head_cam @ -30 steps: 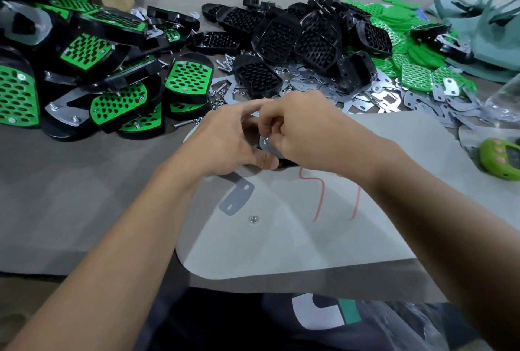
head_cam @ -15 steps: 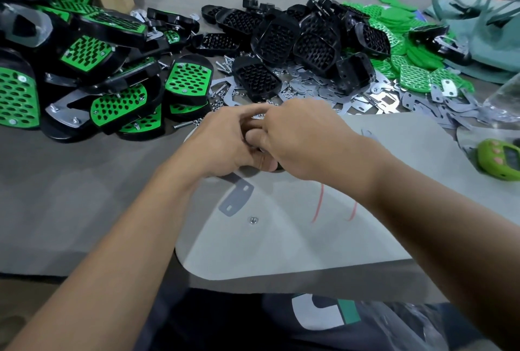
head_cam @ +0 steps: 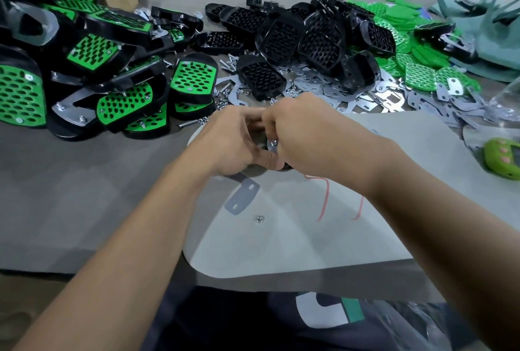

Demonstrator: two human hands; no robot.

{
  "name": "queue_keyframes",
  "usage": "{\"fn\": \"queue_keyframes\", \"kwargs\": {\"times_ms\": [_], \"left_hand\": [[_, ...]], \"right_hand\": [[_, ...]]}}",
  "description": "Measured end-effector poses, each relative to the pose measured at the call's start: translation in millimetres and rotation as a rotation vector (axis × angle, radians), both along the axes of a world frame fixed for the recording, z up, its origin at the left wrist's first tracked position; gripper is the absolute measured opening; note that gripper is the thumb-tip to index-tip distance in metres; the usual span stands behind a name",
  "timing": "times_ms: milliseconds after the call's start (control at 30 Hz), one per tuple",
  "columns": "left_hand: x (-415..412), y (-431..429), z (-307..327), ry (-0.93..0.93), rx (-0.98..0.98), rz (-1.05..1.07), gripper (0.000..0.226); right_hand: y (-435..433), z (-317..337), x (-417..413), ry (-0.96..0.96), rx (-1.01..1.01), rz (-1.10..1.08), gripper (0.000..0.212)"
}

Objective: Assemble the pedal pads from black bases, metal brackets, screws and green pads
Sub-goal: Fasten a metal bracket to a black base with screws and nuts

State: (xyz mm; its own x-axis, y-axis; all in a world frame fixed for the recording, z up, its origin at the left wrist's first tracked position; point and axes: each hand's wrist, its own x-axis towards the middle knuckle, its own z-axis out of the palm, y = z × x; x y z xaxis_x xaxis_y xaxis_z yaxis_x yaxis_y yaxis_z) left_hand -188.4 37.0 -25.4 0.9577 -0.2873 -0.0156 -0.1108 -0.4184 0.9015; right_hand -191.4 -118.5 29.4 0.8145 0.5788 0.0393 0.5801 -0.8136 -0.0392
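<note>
Above the table (head_cam: 70, 196), a half-built pedal pad (head_cam: 242, 198) is gripped by the left hand (head_cam: 233, 139) and its fastener (head_cam: 273, 142) pinched by the right hand (head_cam: 306, 131), with finished pads (head_cam: 194, 78) heaped alongside and many black bases (head_cam: 284, 35) and green pads (head_cam: 419, 75) judged still unassembled.

Your left hand (head_cam: 233, 142) gripped a mostly hidden black base (head_cam: 287, 166). Its metal bracket (head_cam: 242, 198) jutted toward the tabletop's near edge, and your right hand (head_cam: 309, 131) pinched a screw (head_cam: 273, 142) on it. Finished pedal pads (head_cam: 194, 78) lay heaped far left and black bases (head_cam: 284, 35) at the far middle. Loose brackets (head_cam: 391, 100), screws (head_cam: 230, 62) and green pads (head_cam: 419, 75) lay toward the far right.
</note>
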Motion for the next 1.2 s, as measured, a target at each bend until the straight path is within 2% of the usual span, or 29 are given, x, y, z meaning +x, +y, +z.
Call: {"fn": "queue_keyframes", "kwargs": {"times_ms": [100,233,333,467,567,600,667,833,933,1033,1133,1200], "left_hand": [[-1.3,0.4,0.3,-0.005,-0.02,0.009,0.049],[0.4,1.0,-0.9,-0.022,0.047,0.031,0.055],[1.5,0.5,-1.6,-0.028,0.043,0.029,0.051],[0.8,-0.7,0.2,-0.018,0.055,0.018,0.064],[-2.1,-0.8,2.2,-0.026,0.056,0.015,0.05],[-2.8,-1.0,2.8,-0.026,0.069,0.024,0.043],[-3.1,-1.0,3.2,-0.029,0.12,0.059,0.035],[-0.8,0.5,0.2,-0.04,0.162,0.08,0.04],[-0.3,0.6,-0.5,-0.031,0.161,0.082,0.039],[-1.2,0.6,0.9,-0.001,0.13,0.079,0.038],[-3.5,1.2,1.6,-0.026,0.141,0.055,0.04],[-1.0,1.5,-0.2,-0.022,0.147,0.082,0.035]], "right_hand": [[-0.1,1.1,1.8,0.036,-0.019,-0.037,0.016],[1.9,6.6,8.0,0.111,0.009,-0.091,0.014],[2.9,5.3,9.3,0.091,0.0,-0.082,0.013],[3.9,5.7,5.3,0.014,-0.01,-0.165,0.015],[6.2,4.7,0.3,-0.058,-0.083,-0.095,0.038],[7.9,4.7,-1.8,-0.072,-0.076,-0.064,0.038],[9.5,6.3,-2.2,-0.047,-0.04,-0.041,0.017],[3.5,7.8,1.0,-0.031,-0.014,0.055,0.02],[-3.0,6.0,5.1,-0.053,0.097,0.041,0.021],[-3.6,3.6,5.6,0.004,0.337,-0.039,0.013],[2.7,-2.0,3.5,-0.091,0.49,-0.153,0.012],[4.2,1.6,-2.3,-0.075,0.576,-0.138,0.013]]}}
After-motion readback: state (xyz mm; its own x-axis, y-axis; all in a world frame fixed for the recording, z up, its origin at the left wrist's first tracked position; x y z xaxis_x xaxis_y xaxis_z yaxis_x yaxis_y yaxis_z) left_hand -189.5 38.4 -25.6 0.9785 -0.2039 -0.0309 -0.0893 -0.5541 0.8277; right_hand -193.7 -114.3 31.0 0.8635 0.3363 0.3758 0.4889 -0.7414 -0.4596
